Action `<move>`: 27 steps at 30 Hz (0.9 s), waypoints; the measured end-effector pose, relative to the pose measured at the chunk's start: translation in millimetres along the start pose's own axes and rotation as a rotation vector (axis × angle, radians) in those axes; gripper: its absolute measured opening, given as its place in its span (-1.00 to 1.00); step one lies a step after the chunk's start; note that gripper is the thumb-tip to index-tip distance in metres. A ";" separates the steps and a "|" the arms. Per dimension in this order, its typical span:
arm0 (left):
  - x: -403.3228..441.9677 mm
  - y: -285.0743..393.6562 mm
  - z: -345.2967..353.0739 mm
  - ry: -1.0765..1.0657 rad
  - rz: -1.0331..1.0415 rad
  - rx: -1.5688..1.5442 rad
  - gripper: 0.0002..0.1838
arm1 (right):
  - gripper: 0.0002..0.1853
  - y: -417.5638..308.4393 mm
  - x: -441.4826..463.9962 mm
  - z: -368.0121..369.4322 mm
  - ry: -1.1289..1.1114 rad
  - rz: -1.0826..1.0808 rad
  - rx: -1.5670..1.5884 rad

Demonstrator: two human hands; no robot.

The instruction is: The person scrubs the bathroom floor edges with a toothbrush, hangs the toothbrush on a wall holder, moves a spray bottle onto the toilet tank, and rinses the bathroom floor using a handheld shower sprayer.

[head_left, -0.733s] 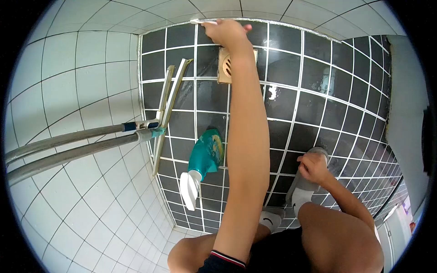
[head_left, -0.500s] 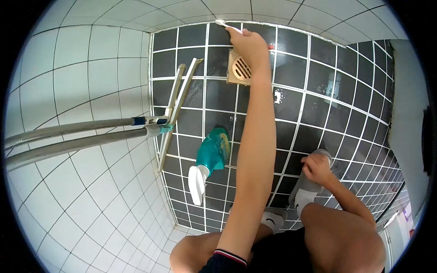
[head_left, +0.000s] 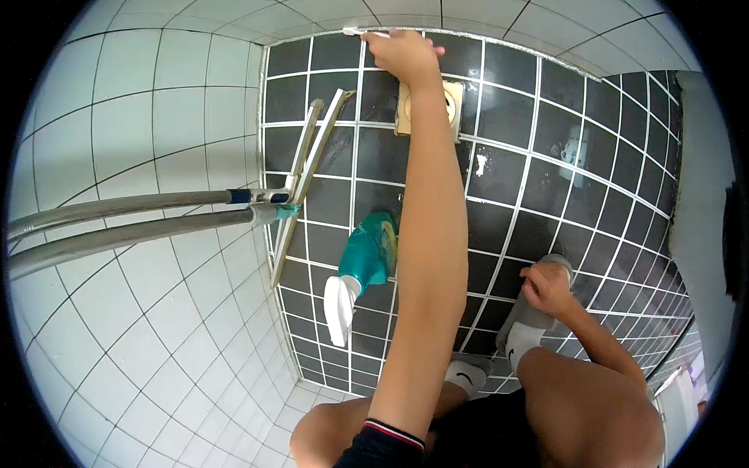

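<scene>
- The left hand (head_left: 404, 56) is closed around a slim white tool (head_left: 353, 31), apparently a brush, whose tip is at the white joint (head_left: 484, 38) where the dark floor (head_left: 499, 183) meets the far wall; whether it presses there is too small to tell.
- Over the last half second, that tip has shifted leftward along the joint, toward the left corner; the work, as I judge it, now falls on a stretch nearer that corner.
- The forearm has swung with it and hides more of the floor drain (head_left: 403, 109), whose slots showed more fully a moment ago.
- The right hand (head_left: 548, 288) is loosely curled at the right grey shoe (head_left: 524, 313), with nothing visible in it; its place there is unchanged.
- Left of the forearm, the green spray bottle (head_left: 368, 251) sits close by, its white nozzle toward the person; a backward elbow swing could knock it.
- Farther left, two long blades (head_left: 318, 148) on metal poles (head_left: 117, 206) limit sideways room, with the left wall (head_left: 156, 117) beyond.
- Ahead, the far wall stops any reach; to the forearm's right, wet dark tiles offer more room, up to the shoe.
</scene>
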State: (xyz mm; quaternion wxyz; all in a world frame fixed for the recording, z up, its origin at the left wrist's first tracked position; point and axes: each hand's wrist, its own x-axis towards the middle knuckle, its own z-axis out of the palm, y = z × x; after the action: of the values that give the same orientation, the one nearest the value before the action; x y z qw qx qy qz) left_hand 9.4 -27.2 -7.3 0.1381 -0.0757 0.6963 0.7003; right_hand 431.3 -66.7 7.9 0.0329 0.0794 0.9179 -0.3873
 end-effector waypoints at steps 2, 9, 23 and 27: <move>-11.7 12.7 7.4 0.035 -0.075 0.008 -0.62 | -0.83 -1.7 0.9 1.2 0.030 0.000 0.016; -0.6 0.9 -4.1 0.056 0.001 -0.012 -0.62 | -0.84 0.7 -2.3 2.1 -0.012 0.019 0.004; -24.4 -3.8 -11.4 -0.053 0.064 0.114 -0.85 | -0.82 -0.5 4.3 -0.2 -0.040 0.019 0.004; -26.2 -3.5 7.7 -0.046 -0.028 -0.048 -0.86 | -0.82 -4.7 1.9 -0.6 -0.011 0.019 -0.012</move>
State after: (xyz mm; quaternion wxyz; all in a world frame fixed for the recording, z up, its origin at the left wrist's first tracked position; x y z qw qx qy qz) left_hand 36.0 -21.8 -2.7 0.1620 -0.0729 0.6747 0.7164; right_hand 428.7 -69.3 11.5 0.0421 0.0859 0.9191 -0.3821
